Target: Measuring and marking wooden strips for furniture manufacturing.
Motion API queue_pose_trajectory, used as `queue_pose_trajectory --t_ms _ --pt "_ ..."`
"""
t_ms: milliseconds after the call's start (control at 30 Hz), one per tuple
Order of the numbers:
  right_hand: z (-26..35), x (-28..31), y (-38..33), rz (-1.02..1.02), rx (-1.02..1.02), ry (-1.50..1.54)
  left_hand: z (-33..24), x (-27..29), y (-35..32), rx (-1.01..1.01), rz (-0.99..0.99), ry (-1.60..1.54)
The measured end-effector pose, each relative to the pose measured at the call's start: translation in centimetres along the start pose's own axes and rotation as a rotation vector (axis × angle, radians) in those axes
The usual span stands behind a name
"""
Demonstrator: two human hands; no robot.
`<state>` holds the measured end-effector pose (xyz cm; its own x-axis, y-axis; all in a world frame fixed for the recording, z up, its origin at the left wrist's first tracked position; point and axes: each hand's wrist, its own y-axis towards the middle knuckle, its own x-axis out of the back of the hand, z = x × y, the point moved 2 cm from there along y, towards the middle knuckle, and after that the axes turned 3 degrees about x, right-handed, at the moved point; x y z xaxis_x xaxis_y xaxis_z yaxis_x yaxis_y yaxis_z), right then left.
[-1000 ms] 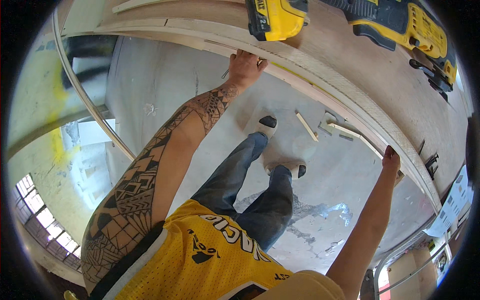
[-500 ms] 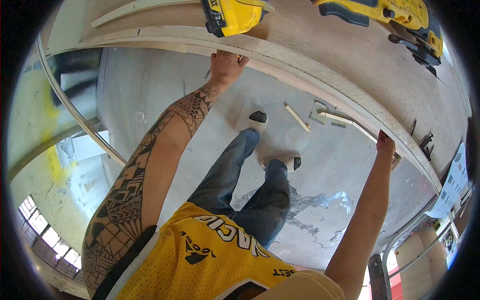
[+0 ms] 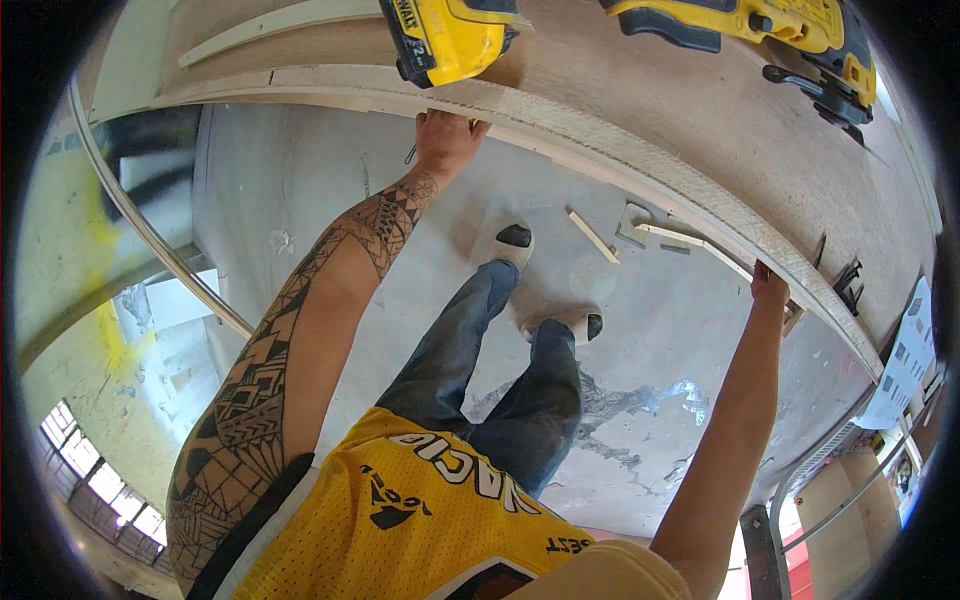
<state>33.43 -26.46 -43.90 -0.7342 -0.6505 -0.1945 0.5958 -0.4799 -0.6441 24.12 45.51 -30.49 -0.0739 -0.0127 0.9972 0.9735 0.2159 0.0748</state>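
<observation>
A long wooden edge board (image 3: 640, 150) runs along the front of the wooden worktop (image 3: 640, 85), curving through the view. My left hand (image 3: 447, 140) is closed just under this edge at upper centre. A bit of yellow and a thin dark loop show beside its fingers, but what it holds is mostly hidden. Farther right, my right hand (image 3: 769, 284) grips the underside of the same edge, its fingertips partly out of sight. A pale wood strip (image 3: 690, 240) ends close to that hand.
On the worktop lie a yellow-and-black battery tool (image 3: 455, 45), a yellow oscillating multi-tool (image 3: 780, 25) and several dark screws or nails (image 3: 848, 288). A short wood stick (image 3: 594, 237) is on the grey floor near my feet. A metal tube (image 3: 150, 230) curves at left; a printed sheet (image 3: 900, 365) hangs at right.
The view has shifted slightly, so the tools on the worktop appear a little farther left and lower. Both hands stay at the board's edge, with hardly any movement.
</observation>
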Motion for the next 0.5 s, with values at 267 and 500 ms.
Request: queue_pose_trajectory --t_ms 267,500 --pt "0.3 -1.6 -2.4 -0.016 0.008 0.066 0.2 -0.2 0.0 -0.017 0.013 -0.016" --pt "0.6 -1.2 -1.4 -0.125 0.025 0.053 0.2 0.4 -0.2 -0.039 -0.023 -0.08"
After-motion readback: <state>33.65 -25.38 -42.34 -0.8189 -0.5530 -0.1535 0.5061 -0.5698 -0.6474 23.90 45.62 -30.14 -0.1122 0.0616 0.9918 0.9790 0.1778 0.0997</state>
